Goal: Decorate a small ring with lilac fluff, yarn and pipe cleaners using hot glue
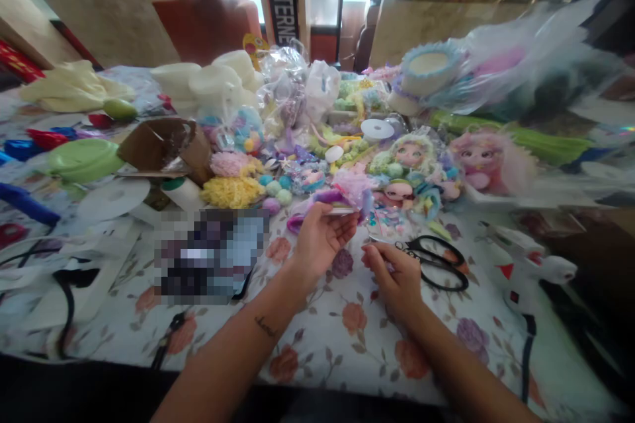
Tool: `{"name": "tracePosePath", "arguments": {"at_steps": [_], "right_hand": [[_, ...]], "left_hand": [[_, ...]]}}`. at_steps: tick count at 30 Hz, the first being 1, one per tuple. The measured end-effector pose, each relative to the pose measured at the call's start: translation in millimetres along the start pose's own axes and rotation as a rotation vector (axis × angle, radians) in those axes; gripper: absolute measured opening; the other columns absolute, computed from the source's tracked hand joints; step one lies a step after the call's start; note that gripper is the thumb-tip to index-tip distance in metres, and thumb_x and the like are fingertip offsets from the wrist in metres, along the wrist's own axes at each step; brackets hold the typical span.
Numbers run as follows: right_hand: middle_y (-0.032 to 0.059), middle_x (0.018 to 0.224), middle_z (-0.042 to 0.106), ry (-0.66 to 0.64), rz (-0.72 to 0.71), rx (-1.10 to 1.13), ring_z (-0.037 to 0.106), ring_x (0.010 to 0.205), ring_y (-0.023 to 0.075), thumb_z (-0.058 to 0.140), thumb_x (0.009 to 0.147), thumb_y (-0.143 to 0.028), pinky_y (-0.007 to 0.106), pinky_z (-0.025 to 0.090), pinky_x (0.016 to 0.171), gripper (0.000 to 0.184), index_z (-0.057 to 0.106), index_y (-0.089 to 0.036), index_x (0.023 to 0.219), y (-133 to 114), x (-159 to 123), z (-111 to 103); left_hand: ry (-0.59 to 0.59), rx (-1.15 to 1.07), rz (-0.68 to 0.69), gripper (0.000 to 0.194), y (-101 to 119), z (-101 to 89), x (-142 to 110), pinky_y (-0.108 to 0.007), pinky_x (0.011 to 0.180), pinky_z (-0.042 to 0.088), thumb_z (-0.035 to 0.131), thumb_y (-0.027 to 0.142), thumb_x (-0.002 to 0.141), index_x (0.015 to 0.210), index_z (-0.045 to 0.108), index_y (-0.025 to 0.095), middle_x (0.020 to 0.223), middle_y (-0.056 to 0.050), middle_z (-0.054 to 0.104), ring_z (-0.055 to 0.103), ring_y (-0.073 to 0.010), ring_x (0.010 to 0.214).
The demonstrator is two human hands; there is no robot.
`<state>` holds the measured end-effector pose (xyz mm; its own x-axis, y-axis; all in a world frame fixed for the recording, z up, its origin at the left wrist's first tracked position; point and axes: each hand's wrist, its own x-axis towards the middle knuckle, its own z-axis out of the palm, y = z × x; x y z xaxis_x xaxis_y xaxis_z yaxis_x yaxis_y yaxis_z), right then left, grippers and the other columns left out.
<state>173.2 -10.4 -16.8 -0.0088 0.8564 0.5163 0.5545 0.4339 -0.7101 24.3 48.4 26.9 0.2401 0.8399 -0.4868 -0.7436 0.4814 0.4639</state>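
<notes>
My left hand (322,244) is raised over the flowered cloth, palm partly up. Its thumb and fingers are closed on a thin, pale flat piece (342,211). Just behind it is a purple fuzzy band (297,221) with pink tulle (353,184); whether the flat piece is joined to these I cannot tell. My right hand (399,277) is low over the cloth, thumb and forefinger pressed together; anything between them is too small to make out. Scissors with black handles (430,240) lie just beyond my right hand, their blades partly hidden behind it.
A phone or tablet (213,254), blurred out, lies at left. At right stands a white glue gun (538,266). Doll-face pieces (409,155), pompoms (284,197), yellow yarn (233,192), a cardboard box (163,145) and ribbon spools (377,129) crowd the back.
</notes>
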Motion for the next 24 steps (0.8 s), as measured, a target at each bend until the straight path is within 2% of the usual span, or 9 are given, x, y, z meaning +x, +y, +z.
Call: {"name": "tracePosePath", "arguments": {"at_steps": [4, 7, 10, 13, 17, 21, 24], "right_hand": [[0.0, 0.063, 0.068, -0.075, -0.106, -0.023, 0.063, 0.055, 0.0136, 0.055, 0.094, -0.022, 0.026, 0.046, 0.057, 0.021, 0.069, -0.018, 0.079, -2, -3, 1], [-0.0001, 0.063, 0.068, -0.11, -0.111, -0.017, 0.062, 0.055, 0.0133, 0.055, 0.094, -0.022, 0.026, 0.046, 0.056, 0.021, 0.069, -0.018, 0.078, -1, -3, 3], [-0.0002, 0.064, 0.069, -0.144, -0.03, 0.019, 0.062, 0.054, 0.0131, 0.055, 0.094, -0.024, 0.025, 0.047, 0.056, 0.02, 0.07, -0.019, 0.082, 1, 0, 4], [0.002, 0.072, 0.073, -0.19, 0.082, 0.066, 0.066, 0.059, 0.0148, 0.055, 0.094, -0.028, 0.026, 0.05, 0.058, 0.02, 0.073, -0.018, 0.094, 2, 2, 6], [0.0059, 0.082, 0.076, -0.259, 0.255, 0.147, 0.069, 0.065, 0.0184, 0.056, 0.092, -0.037, 0.03, 0.054, 0.061, 0.032, 0.071, -0.016, 0.111, 1, 2, 9], [0.0056, 0.081, 0.074, -0.196, 0.343, 0.166, 0.068, 0.064, 0.0188, 0.056, 0.091, -0.041, 0.032, 0.054, 0.062, 0.031, 0.07, -0.017, 0.105, -1, 3, 10], [0.0051, 0.079, 0.073, -0.189, 0.352, 0.147, 0.067, 0.064, 0.0188, 0.055, 0.092, -0.042, 0.031, 0.053, 0.061, 0.031, 0.069, -0.017, 0.104, -3, 9, 11]], "left_hand": [[-0.027, 0.016, -0.022, 0.023, 5, 11.6, 2, -0.026, 0.074, 0.055, 0.052, 0.024, 0.08, 0.081, 0.068, 0.009, 0.081, -0.016, 0.075, 0.07, -0.0179, 0.073], [-0.049, 0.031, 0.034, 0.019, 3, 10.1, 8, -0.027, 0.077, 0.054, 0.053, 0.025, 0.078, 0.079, 0.067, 0.012, 0.081, -0.015, 0.076, 0.07, -0.0184, 0.074], [-0.075, 0.06, 0.081, 0.019, -3, 0.8, 12, -0.027, 0.077, 0.053, 0.054, 0.025, 0.076, 0.079, 0.068, 0.011, 0.08, -0.015, 0.076, 0.07, -0.0179, 0.073], [-0.043, 0.085, 0.08, 0.019, -12, -10.7, 12, -0.026, 0.075, 0.053, 0.057, 0.026, 0.072, 0.076, 0.068, 0.011, 0.077, -0.014, 0.076, 0.068, -0.0173, 0.069], [-0.023, 0.088, 0.12, 0.014, -24, -20.1, 9, -0.027, 0.073, 0.052, 0.063, 0.026, 0.066, 0.07, 0.066, 0.013, 0.072, -0.01, 0.075, 0.069, -0.0185, 0.07], [-0.057, 0.088, 0.19, 0.015, -25, -22.4, 9, -0.031, 0.076, 0.054, 0.067, 0.028, 0.064, 0.07, 0.067, 0.015, 0.071, -0.007, 0.074, 0.07, -0.0202, 0.072], [-0.075, 0.106, 0.197, 0.016, -20, -23.6, 10, -0.031, 0.08, 0.054, 0.068, 0.028, 0.063, 0.071, 0.069, 0.014, 0.073, -0.007, 0.074, 0.07, -0.0198, 0.073]]}}
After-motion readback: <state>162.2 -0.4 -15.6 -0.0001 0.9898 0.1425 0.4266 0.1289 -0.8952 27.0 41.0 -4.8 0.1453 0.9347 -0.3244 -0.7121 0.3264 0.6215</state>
